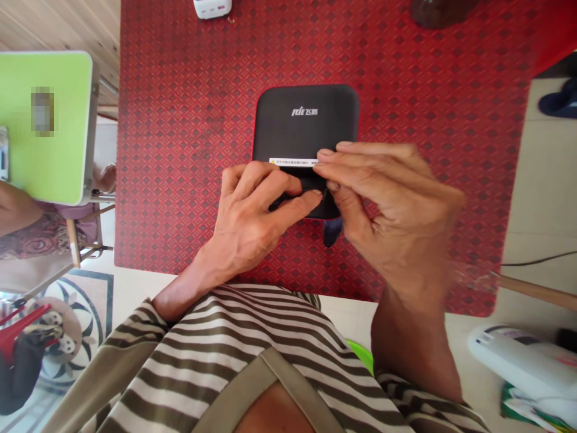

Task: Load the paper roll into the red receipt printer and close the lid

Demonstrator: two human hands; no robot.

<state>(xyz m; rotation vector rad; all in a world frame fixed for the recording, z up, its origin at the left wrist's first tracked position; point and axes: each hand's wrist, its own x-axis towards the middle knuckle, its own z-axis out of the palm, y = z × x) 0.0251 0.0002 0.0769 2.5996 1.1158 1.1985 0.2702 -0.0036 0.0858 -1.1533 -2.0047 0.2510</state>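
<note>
A black, rounded-square device [306, 132] with a white FEIE logo lies on the red patterned tabletop [180, 108]. Across its middle runs a white label strip [291, 162] with a yellow warning mark. My left hand [259, 210] curls over the device's near left part, its thumb reaching right along the near section. From the right, my right hand [387, 192] brings its fingertips and thumb together over the label's right end. Whatever lies between those fingers is hidden. Below the device's near edge a small dark-blue piece [332, 231] shows.
At the table's far edge are a white box-like item [213, 7] and a dark round object [435, 12]. A green table [58, 162] stands to the left, with another person's arm [15, 207] beside it. A white appliance [518, 361] is on the right.
</note>
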